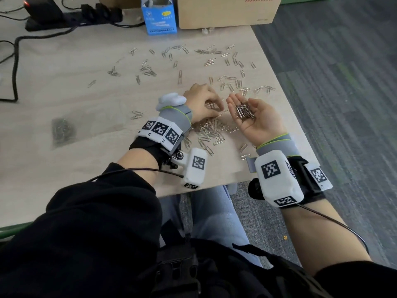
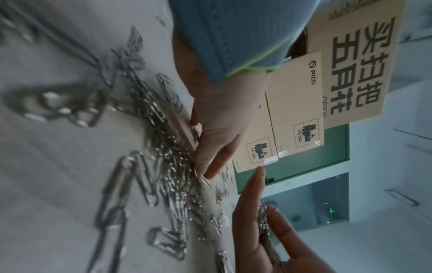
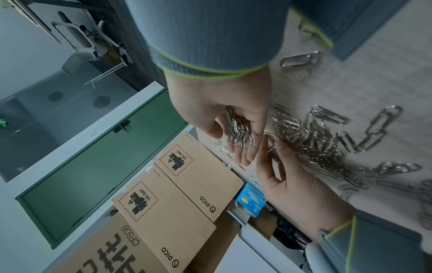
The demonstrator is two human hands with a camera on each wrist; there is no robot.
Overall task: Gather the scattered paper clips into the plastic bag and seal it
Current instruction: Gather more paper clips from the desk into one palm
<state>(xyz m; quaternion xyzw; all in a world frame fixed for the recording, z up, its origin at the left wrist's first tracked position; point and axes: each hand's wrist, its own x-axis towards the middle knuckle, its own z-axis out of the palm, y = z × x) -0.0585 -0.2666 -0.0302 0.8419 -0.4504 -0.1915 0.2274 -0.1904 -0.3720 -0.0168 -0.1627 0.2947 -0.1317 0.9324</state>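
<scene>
Gathering is under way: the left hand (image 1: 202,102), fingers curled, picks clips (image 1: 211,130) from the table (image 1: 86,117) heap; the right hand (image 1: 253,117), open-palmed, cups a bunch (image 1: 245,111); next, tip it into the bag (image 1: 63,131), lying well left.

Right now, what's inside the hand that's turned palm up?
The right hand lies palm up, cupping a small heap of silver paper clips. The top ones show clearly; any clips underneath are covered by the heap.

We're seeing silver paper clips (image 1: 214,130) lying on pale woodgrain table (image 1: 75,117); blue carton (image 1: 160,16) beyond clips.
</scene>
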